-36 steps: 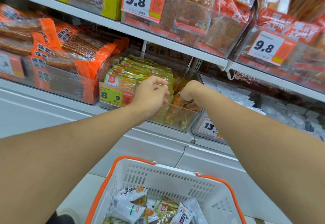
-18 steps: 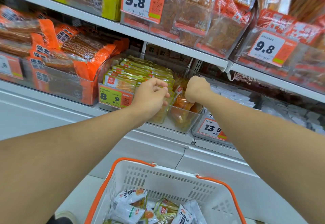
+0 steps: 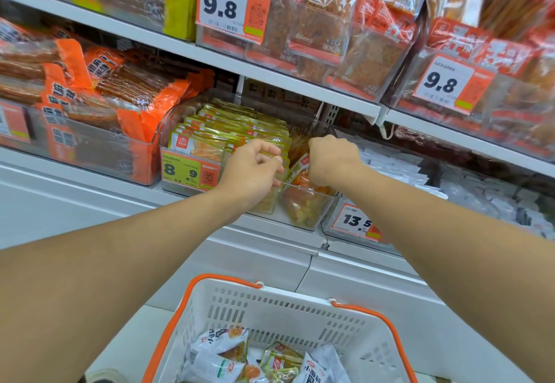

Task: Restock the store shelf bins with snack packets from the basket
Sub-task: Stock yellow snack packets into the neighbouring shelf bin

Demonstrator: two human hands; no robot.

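On the lower shelf (image 3: 90,199), at its front edge, stands a clear bin (image 3: 300,223) with a yellow price tag (image 3: 187,171) reading 8.9. Its left part is filled with green-edged snack packets (image 3: 231,130) standing in neat rows, one behind the other. In its right part there are orange packets (image 3: 303,199), packed more loosely and leaning.

My left hand (image 3: 250,169) is at the front row of the green-edged packets — the fingers are curled and pinch the top edge of the packets there. My right hand (image 3: 332,156) is closed as a fist over the right part of the bin, just above the orange packets; it grips the top of one of them, but how the fingers lie I cannot tell, because I see only the back of the hand.

To the left, another clear bin (image 3: 99,154) holds long orange-wrapped packs (image 3: 120,94). To the right, a bin with a 13.5 tag (image 3: 356,222) holds small white packets (image 3: 396,166). The upper shelf (image 3: 300,85) carries bins of red packs with two 9.8 tags (image 3: 232,7).

Below my arms is the white basket (image 3: 279,307) with orange handles — at its bottom lie several snack packets (image 3: 222,352), white ones and green-edged ones mixed.
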